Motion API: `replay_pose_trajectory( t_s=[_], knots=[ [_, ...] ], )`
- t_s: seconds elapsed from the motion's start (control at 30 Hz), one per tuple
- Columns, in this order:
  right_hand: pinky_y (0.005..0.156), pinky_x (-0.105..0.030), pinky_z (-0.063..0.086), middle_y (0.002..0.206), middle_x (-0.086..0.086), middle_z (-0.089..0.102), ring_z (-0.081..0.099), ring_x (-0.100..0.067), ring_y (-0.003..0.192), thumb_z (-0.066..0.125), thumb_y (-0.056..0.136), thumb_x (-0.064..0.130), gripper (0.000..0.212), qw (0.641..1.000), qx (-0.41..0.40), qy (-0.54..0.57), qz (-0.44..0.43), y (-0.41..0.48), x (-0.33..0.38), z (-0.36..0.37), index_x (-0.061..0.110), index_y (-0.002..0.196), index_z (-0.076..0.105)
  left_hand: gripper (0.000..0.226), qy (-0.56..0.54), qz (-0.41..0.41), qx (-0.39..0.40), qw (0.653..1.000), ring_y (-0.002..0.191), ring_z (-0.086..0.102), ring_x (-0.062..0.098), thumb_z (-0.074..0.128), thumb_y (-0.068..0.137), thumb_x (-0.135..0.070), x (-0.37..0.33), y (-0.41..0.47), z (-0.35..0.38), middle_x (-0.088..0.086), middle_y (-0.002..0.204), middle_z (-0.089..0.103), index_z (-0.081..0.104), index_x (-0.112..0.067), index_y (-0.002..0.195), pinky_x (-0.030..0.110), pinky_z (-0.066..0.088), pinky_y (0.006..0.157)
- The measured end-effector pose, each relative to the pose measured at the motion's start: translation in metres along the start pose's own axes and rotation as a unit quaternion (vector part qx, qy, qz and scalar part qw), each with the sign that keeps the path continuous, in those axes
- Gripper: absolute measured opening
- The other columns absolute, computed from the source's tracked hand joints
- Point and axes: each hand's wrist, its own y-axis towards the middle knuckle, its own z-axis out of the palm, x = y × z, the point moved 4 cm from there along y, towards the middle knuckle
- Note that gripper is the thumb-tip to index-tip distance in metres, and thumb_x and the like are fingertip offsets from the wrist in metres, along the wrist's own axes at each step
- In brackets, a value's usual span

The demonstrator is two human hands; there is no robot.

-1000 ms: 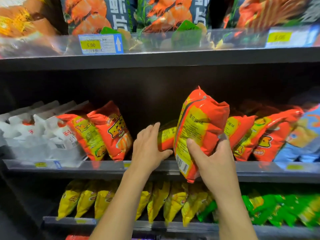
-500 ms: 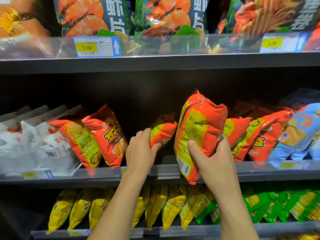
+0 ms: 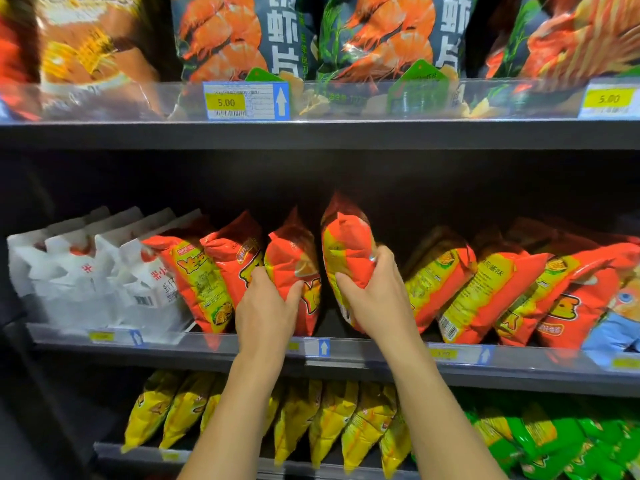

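Observation:
On the middle shelf (image 3: pixel 346 362) a row of orange-and-yellow snack bags stands upright. My left hand (image 3: pixel 266 306) grips one orange bag (image 3: pixel 294 258), which stands against the two orange bags (image 3: pixel 221 268) to its left. My right hand (image 3: pixel 377 299) grips a second orange bag (image 3: pixel 346 251), upright and edge-on, just right of the first. A narrow dark gap separates the two held bags. Right of my right hand, several more orange bags (image 3: pixel 485 289) lean to the right.
White bags (image 3: pixel 86 275) fill the shelf's left end, and a blue bag (image 3: pixel 620 323) sits at the far right. Above are large shrimp-chip bags (image 3: pixel 242 36) behind a clear rail with 5.00 price tags (image 3: pixel 246 100). Below hang yellow bags (image 3: pixel 329 420) and green bags (image 3: pixel 554 441).
My left hand took hold of the small orange bag and stood it up against the bags on the left. My right hand moved its bag deeper into the shelf gap. The camera moved closer.

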Motion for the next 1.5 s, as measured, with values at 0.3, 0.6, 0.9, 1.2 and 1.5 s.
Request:
replay_pose_trajectory(
  t_s=[0.3,0.6,0.9,1.2,1.5],
  knots=[
    [0.095,-0.039,0.047,0.14,-0.01,0.05,0.051,-0.03,0.129,0.068,0.097,0.046,0.072,0.991,0.091,-0.101,0.004,0.004,-0.008,0.039,0.015,0.151,0.031,0.056,-0.031,0.008,-0.02,0.999,0.107,0.066,0.031,0.075,0.091,-0.054,0.008,-0.002,-0.009,0.007,0.115,0.064,0.049,-0.014,0.121,0.048,0.057,0.088],
    [0.11,-0.043,0.046,0.155,-0.008,0.04,0.042,-0.028,0.142,0.07,0.092,0.058,0.097,0.991,0.084,-0.104,-0.012,-0.001,-0.01,0.023,0.017,0.162,0.016,0.083,-0.047,0.044,-0.095,0.993,0.109,0.064,0.033,0.082,0.086,-0.05,-0.003,-0.017,-0.019,0.01,0.129,0.049,0.04,-0.011,0.146,0.049,0.061,0.084],
    [0.115,-0.04,0.044,0.167,0.001,0.034,0.037,-0.021,0.152,0.068,0.095,0.055,0.091,0.992,0.023,-0.122,-0.032,-0.018,-0.007,-0.033,0.026,0.165,0.016,0.053,-0.196,0.205,-0.061,0.957,0.098,0.059,0.007,0.078,0.093,-0.027,-0.065,-0.053,-0.019,-0.008,0.121,0.053,0.049,-0.02,0.137,0.021,0.055,0.077],
    [0.111,-0.041,0.047,0.152,0.0,0.051,0.049,-0.022,0.14,0.074,0.094,0.039,0.075,0.982,-0.092,-0.162,-0.024,-0.029,-0.024,-0.125,0.022,0.157,0.037,0.072,-0.207,0.226,0.131,0.943,0.137,0.051,0.016,0.074,0.096,-0.035,-0.115,-0.078,0.059,0.0,0.153,0.048,0.038,-0.016,0.155,0.035,0.046,0.112],
    [0.108,-0.044,0.04,0.145,-0.011,0.05,0.043,-0.034,0.132,0.077,0.092,0.04,0.068,0.941,-0.184,-0.28,-0.048,-0.014,-0.051,-0.172,0.015,0.149,0.049,0.096,-0.081,0.182,0.161,0.967,0.147,0.038,0.028,0.079,0.091,-0.046,-0.14,-0.085,0.112,0.005,0.159,0.037,0.021,-0.016,0.162,0.041,0.039,0.117]
  ],
)
